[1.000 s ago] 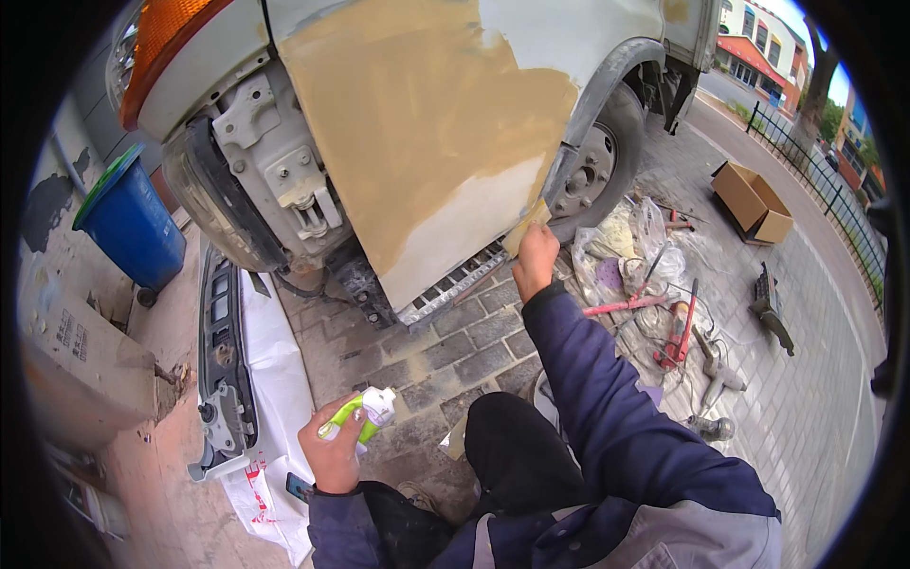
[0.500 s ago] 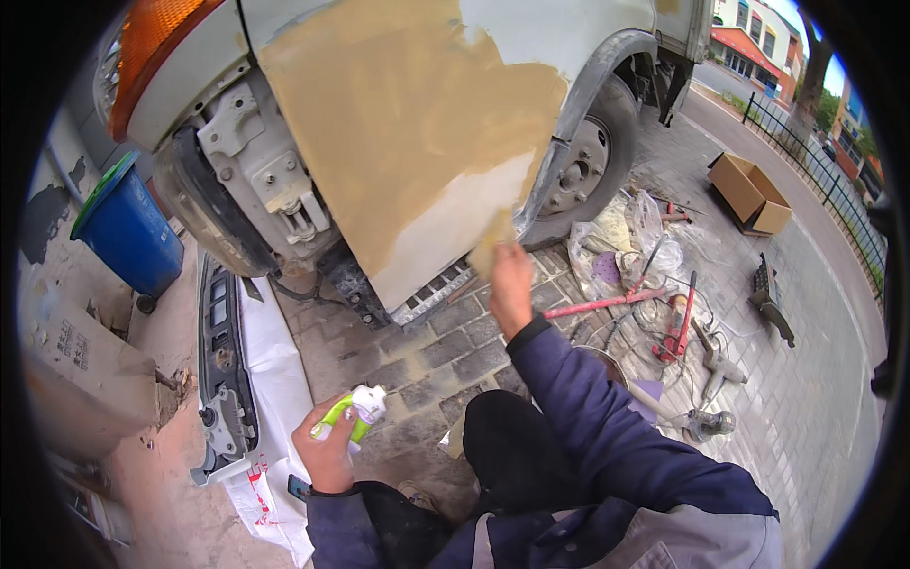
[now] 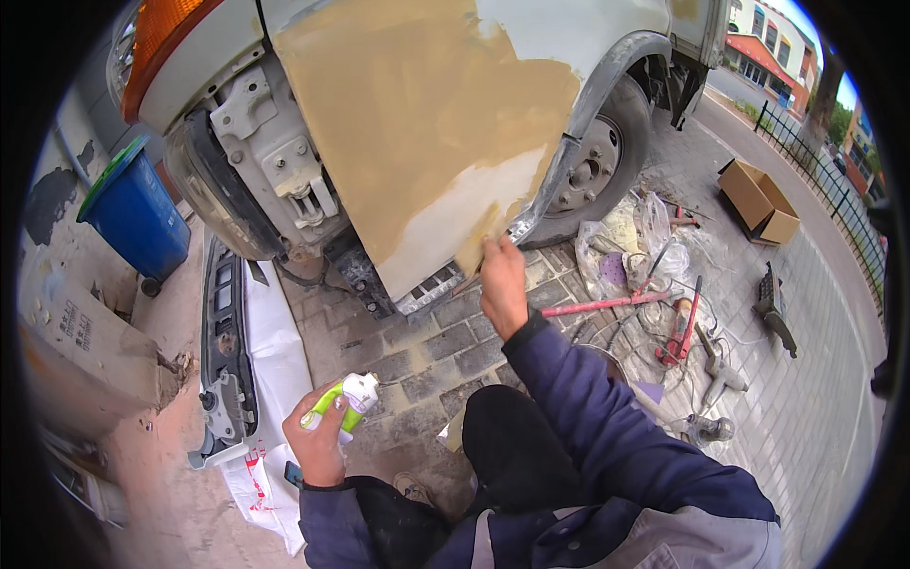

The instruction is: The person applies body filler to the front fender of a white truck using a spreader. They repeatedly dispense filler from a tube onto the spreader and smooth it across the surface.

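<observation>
Ahead of me is a vehicle's door panel (image 3: 417, 123), mostly coated in tan filler, with a pale uncoated patch (image 3: 441, 226) low down. My right hand (image 3: 504, 286) is closed on a flat tan putty spreader (image 3: 468, 258), held at the panel's lower right edge. Part of the spreader is hidden by the fingers, and its colour blends with the filler. Lower left, my left hand (image 3: 318, 442) grips a white and bright green squeeze tube (image 3: 357, 394), its white end pointing up and right, away from the panel.
A wheel (image 3: 592, 166) stands right of the panel. Red-handled tools (image 3: 678, 332), cables and a heat gun-like tool (image 3: 722, 372) lie on plastic sheeting. Beyond sits an open cardboard box (image 3: 758, 201). On the left are a detached bumper-like part (image 3: 226, 351) and a blue bin (image 3: 140, 218).
My right hand and the spreader have shifted slightly down relative to the panel, and a tan streak shows on the pale patch above them. My left hand still holds the tube; the view has shifted slightly.
</observation>
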`<action>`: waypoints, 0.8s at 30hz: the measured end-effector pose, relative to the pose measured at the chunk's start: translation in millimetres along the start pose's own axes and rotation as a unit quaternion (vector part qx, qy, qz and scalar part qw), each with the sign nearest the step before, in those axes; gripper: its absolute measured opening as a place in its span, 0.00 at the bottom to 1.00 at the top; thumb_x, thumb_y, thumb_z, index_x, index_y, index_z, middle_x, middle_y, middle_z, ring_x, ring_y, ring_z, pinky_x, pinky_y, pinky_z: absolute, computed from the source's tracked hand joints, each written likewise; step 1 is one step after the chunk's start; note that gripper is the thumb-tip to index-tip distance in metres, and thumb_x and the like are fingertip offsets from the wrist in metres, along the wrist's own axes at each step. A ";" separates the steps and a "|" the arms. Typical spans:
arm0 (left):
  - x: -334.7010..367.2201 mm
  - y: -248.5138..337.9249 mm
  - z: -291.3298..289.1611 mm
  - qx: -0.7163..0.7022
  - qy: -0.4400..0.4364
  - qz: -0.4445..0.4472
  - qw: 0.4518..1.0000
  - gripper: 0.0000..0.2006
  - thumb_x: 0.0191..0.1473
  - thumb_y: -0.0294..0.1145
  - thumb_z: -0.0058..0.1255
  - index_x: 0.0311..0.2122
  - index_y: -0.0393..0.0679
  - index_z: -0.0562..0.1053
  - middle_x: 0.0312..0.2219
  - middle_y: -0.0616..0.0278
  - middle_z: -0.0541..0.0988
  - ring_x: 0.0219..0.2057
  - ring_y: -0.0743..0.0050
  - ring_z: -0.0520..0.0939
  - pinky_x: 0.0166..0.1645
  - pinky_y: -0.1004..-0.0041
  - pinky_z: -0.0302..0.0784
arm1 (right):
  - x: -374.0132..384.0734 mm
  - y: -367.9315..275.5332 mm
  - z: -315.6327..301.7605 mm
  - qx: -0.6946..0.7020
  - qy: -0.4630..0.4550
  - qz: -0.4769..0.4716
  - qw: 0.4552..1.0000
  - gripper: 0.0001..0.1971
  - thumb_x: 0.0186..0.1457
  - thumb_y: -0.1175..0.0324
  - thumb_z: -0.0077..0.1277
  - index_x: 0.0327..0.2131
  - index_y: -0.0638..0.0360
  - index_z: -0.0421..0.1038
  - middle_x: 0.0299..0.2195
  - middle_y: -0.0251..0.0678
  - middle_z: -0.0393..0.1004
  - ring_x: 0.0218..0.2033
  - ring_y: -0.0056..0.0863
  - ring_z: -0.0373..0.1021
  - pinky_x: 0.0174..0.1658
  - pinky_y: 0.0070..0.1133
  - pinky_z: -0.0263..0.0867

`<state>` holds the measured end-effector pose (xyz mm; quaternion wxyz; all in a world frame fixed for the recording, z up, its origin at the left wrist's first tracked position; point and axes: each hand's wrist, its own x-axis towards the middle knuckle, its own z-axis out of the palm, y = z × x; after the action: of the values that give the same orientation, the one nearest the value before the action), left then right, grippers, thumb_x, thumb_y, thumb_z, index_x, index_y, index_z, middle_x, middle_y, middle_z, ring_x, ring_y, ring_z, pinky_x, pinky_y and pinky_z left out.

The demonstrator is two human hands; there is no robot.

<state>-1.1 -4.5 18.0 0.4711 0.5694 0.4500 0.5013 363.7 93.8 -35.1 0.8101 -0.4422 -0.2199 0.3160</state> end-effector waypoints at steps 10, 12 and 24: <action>-7.6 -1.0 -2.1 -0.005 0.017 0.022 1.000 0.15 0.62 0.26 0.66 0.51 0.29 0.85 0.43 0.54 0.89 0.44 0.73 0.86 0.54 0.73 0.79 | -162.6 -29.1 -12.4 0.056 -0.268 0.244 0.930 0.19 0.78 0.68 0.50 0.64 0.68 0.75 0.53 0.34 0.84 0.51 0.20 0.79 0.56 0.22 0.75; -8.5 -1.0 -3.1 -0.015 0.017 0.019 1.000 0.15 0.63 0.27 0.66 0.51 0.29 0.85 0.44 0.54 0.89 0.45 0.72 0.86 0.54 0.73 0.79 | -175.2 -31.7 -14.4 0.034 -0.301 0.249 0.920 0.18 0.78 0.68 0.50 0.63 0.68 0.76 0.51 0.33 0.85 0.49 0.19 0.80 0.54 0.21 0.76; -17.1 3.3 -6.2 0.027 -0.008 0.014 1.000 0.15 0.62 0.30 0.69 0.50 0.31 0.87 0.41 0.56 0.91 0.43 0.75 0.86 0.58 0.72 0.77 | -190.1 -33.9 -7.6 -0.003 -0.369 0.253 0.894 0.18 0.79 0.66 0.50 0.61 0.69 0.77 0.47 0.31 0.85 0.45 0.14 0.77 0.49 0.19 0.75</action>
<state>-8.7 -21.3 19.1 0.4520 0.5920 0.4521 0.4908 245.5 -58.8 -24.5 0.5621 -0.3367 -0.3848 0.6501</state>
